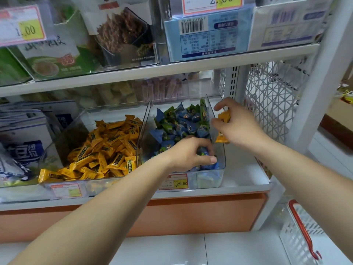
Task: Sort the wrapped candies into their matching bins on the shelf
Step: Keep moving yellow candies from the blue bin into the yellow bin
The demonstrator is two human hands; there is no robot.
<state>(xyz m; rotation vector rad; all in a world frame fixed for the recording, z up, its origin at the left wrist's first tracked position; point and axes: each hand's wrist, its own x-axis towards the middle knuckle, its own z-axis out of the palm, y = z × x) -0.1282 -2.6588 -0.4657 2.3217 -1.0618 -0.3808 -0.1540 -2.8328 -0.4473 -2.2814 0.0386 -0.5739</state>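
The left hand (188, 152) reaches into the front of the right clear bin (219, 175), which is filled with blue and green wrapped candies (183, 121), and its fingers curl around a blue-wrapped candy (203, 152) there. The right hand (236, 123) hovers just outside that bin's right wall above the white shelf (246, 175), thumb and fingers pinched on a small bunch of orange-wrapped candies (223, 117). The left clear bin (63, 134), touching the other, holds a heap of matching orange candies (110, 146).
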